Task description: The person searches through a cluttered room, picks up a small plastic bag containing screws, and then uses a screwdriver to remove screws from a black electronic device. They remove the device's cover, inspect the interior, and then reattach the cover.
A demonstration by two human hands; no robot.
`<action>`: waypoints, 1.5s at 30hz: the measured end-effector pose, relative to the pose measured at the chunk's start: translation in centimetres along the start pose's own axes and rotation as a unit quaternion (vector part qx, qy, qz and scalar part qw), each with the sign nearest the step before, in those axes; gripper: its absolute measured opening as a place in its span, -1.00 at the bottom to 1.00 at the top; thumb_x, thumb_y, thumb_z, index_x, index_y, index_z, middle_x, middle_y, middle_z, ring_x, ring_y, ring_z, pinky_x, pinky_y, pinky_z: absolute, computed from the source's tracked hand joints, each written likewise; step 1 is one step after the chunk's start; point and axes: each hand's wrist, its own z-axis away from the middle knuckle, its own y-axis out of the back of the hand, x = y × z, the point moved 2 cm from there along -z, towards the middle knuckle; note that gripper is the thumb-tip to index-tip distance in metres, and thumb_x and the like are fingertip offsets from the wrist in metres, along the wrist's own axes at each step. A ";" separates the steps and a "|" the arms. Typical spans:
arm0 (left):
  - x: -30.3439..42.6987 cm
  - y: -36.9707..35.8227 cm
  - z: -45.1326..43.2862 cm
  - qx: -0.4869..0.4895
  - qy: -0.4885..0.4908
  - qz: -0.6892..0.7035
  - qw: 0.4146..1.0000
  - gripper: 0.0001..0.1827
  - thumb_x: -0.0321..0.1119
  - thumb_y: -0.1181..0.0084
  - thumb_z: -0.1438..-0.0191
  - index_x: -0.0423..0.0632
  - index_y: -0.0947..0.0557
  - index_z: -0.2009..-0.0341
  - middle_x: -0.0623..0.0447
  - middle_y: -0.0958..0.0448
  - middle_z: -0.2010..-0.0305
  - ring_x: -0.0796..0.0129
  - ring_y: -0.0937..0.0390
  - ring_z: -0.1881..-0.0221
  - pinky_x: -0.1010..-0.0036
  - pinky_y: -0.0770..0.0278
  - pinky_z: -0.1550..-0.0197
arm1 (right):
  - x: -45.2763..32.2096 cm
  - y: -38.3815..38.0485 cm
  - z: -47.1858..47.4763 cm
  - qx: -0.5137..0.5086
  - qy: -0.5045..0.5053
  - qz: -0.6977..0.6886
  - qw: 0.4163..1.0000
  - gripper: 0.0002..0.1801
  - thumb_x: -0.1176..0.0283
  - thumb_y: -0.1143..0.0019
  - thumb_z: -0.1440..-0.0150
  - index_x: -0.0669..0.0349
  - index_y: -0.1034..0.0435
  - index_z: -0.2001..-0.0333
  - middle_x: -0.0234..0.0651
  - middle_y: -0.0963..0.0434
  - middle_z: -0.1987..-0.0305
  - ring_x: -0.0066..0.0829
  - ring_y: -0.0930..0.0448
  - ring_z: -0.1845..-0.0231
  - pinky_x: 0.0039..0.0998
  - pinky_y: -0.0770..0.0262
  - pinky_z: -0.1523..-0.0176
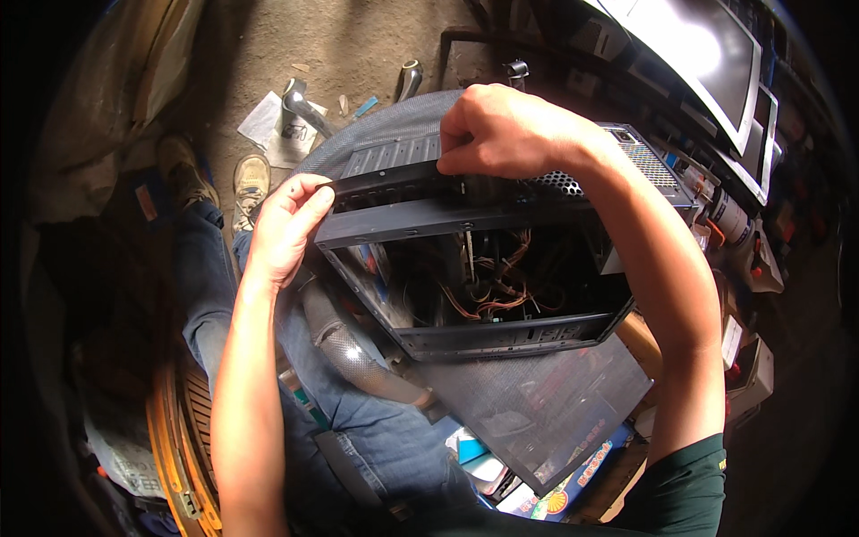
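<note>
A black computer tower case (325, 225) lies before me with one side uncovered. Red, orange and yellow cables (493, 302) show in its dark interior. Along the case's upper edge runs a black strip (396, 180), tilted slightly up from the frame. My left hand (288, 221) grips the strip's left end, thumb on top. Farther right, my right hand (493, 134) is curled with thumb and forefinger pinched at the strip's edge; its other fingertips are hidden. A perforated metal grille (647, 164) is at the case's right end.
The case rests over a dark mesh chair seat (423, 107). A translucent dark panel (537, 409) lies below it, over printed boxes (570, 483). Monitors (711, 60) stand upper right. Paper sheets (285, 131) lie on the floor; an orange-rimmed slatted object (178, 443) is lower left.
</note>
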 end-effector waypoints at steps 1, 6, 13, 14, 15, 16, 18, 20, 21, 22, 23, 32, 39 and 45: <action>-0.1 -0.1 0.0 -0.003 -0.001 0.000 1.000 -0.81 -0.37 -0.15 -0.16 -0.12 -0.54 0.14 0.25 -0.47 0.34 0.67 -0.36 0.34 0.73 -0.33 0.26 | -0.2 0.0 0.4 0.002 -0.006 0.002 1.000 -0.72 0.30 -0.20 0.01 0.38 -0.52 0.41 -0.08 -0.55 0.53 -0.25 -0.58 0.47 -0.32 -0.48 0.31; -0.2 0.6 0.6 -0.003 0.003 0.006 1.000 -0.82 -0.42 -0.13 -0.16 -0.14 -0.56 0.13 0.21 -0.51 0.28 0.64 -0.41 0.28 0.68 -0.39 0.17 | -0.5 -0.3 0.3 0.008 0.015 0.002 1.000 -0.72 0.30 -0.22 0.01 0.35 -0.53 0.39 -0.08 -0.56 0.52 -0.24 -0.60 0.45 -0.32 -0.50 0.30; 0.4 0.7 1.9 0.011 -0.066 -0.134 0.989 -0.80 -0.44 -0.19 -0.10 -0.13 -0.64 0.15 0.21 -0.55 0.28 0.63 -0.42 0.28 0.69 -0.37 0.18 | -0.9 -0.9 1.7 0.009 0.021 -0.015 1.000 -0.76 0.29 -0.23 0.04 0.23 -0.57 0.37 -0.09 -0.59 0.46 -0.12 -0.62 0.37 -0.26 -0.53 0.22; 0.7 0.6 2.1 0.003 -0.070 -0.153 0.986 -0.80 -0.45 -0.19 -0.10 -0.12 -0.64 0.14 0.24 -0.53 0.29 0.67 -0.38 0.30 0.72 -0.33 0.23 | -0.8 -1.1 1.9 0.012 0.034 -0.001 0.999 -0.77 0.28 -0.24 0.03 0.22 -0.57 0.37 -0.11 -0.59 0.47 -0.12 -0.62 0.38 -0.25 -0.53 0.22; 1.0 0.2 2.5 0.006 -0.066 -0.156 0.985 -0.79 -0.45 -0.22 -0.07 -0.11 -0.65 0.15 0.26 -0.49 0.32 0.68 -0.34 0.35 0.72 -0.31 0.28 | -0.8 -1.3 2.2 0.013 0.039 0.006 0.999 -0.77 0.29 -0.24 0.03 0.21 -0.57 0.37 -0.11 -0.59 0.47 -0.12 -0.62 0.38 -0.25 -0.53 0.23; 1.1 0.3 2.6 -0.003 -0.095 -0.186 0.978 -0.78 -0.44 -0.25 -0.04 -0.11 -0.66 0.16 0.26 -0.46 0.34 0.67 -0.32 0.38 0.72 -0.29 0.31 | -0.8 -1.4 2.4 0.015 0.044 0.013 0.999 -0.78 0.29 -0.24 0.03 0.21 -0.57 0.37 -0.12 -0.59 0.47 -0.12 -0.62 0.38 -0.25 -0.54 0.23; 1.4 0.3 2.9 -0.012 -0.133 -0.244 0.961 -0.73 -0.42 -0.35 0.07 -0.11 -0.68 0.20 0.25 -0.38 0.39 0.64 -0.26 0.44 0.69 -0.27 0.36 | -0.9 -1.6 3.0 0.023 0.058 0.046 0.997 -0.80 0.30 -0.21 0.00 0.20 -0.56 0.38 -0.13 -0.58 0.50 -0.10 -0.61 0.40 -0.24 -0.54 0.25; 2.3 0.1 3.3 -0.030 -0.159 -0.326 0.932 -0.68 -0.39 -0.39 0.13 -0.10 -0.69 0.21 0.20 -0.40 0.40 0.56 -0.31 0.44 0.64 -0.29 0.37 | -0.9 -1.8 3.5 0.039 0.074 0.049 0.995 -0.80 0.31 -0.20 0.00 0.21 -0.55 0.39 -0.12 -0.58 0.50 -0.10 -0.61 0.40 -0.23 -0.54 0.25; 3.0 -0.1 3.6 -0.043 -0.183 -0.387 0.903 -0.67 -0.37 -0.39 0.14 -0.11 -0.68 0.20 0.17 -0.41 0.37 0.53 -0.32 0.43 0.62 -0.30 0.36 | -0.9 -1.8 3.7 0.047 0.083 0.052 0.994 -0.80 0.31 -0.19 -0.01 0.22 -0.54 0.40 -0.12 -0.57 0.51 -0.09 -0.61 0.40 -0.22 -0.54 0.25; 3.7 -0.8 3.6 -0.034 -0.214 -0.407 0.888 -0.65 -0.34 -0.41 0.19 -0.08 -0.69 0.22 0.14 -0.41 0.45 0.49 -0.32 0.46 0.58 -0.31 0.39 | -0.8 -1.9 3.8 0.054 0.098 0.054 0.992 -0.80 0.32 -0.16 -0.02 0.23 -0.52 0.41 -0.11 -0.57 0.51 -0.09 -0.61 0.41 -0.21 -0.54 0.25; 4.1 -1.2 3.6 -0.037 -0.217 -0.418 0.881 -0.67 -0.35 -0.40 0.18 -0.08 -0.69 0.23 0.13 -0.41 0.45 0.48 -0.33 0.46 0.57 -0.31 0.39 | -0.8 -1.9 3.8 0.050 0.097 0.053 0.993 -0.81 0.33 -0.15 -0.02 0.23 -0.52 0.41 -0.11 -0.57 0.50 -0.09 -0.61 0.40 -0.21 -0.54 0.25; 4.8 -4.2 1.6 -0.059 -0.159 -0.297 0.940 -0.80 -0.54 0.07 -0.09 -0.22 -0.56 0.20 0.07 -0.49 0.36 0.48 -0.43 0.27 0.57 -0.41 0.12 | -1.4 -1.3 3.5 0.017 0.062 0.074 0.995 -0.83 0.36 -0.06 0.00 0.17 -0.53 0.37 -0.12 -0.58 0.46 -0.09 -0.61 0.36 -0.18 -0.54 0.23; 4.7 -4.5 0.8 -0.097 -0.086 -0.236 0.963 -0.80 -0.55 0.13 -0.18 -0.23 -0.51 0.13 0.00 -0.57 0.22 0.42 -0.53 0.21 0.53 -0.50 0.09 | -1.2 -1.2 3.4 0.019 0.061 0.083 0.994 -0.82 0.33 -0.09 0.00 0.14 -0.54 0.35 -0.13 -0.59 0.44 -0.09 -0.62 0.35 -0.18 -0.55 0.22; 4.2 -4.9 0.3 -0.039 -0.023 -0.059 0.997 -0.86 -0.44 0.02 -0.22 -0.24 -0.54 0.25 -0.08 -0.60 0.25 0.36 -0.60 0.24 0.51 -0.56 0.16 | -1.5 -0.9 2.6 -0.008 0.034 0.071 0.997 -0.82 0.33 -0.15 0.03 0.15 -0.55 0.36 -0.14 -0.59 0.48 -0.10 -0.62 0.37 -0.21 -0.55 0.23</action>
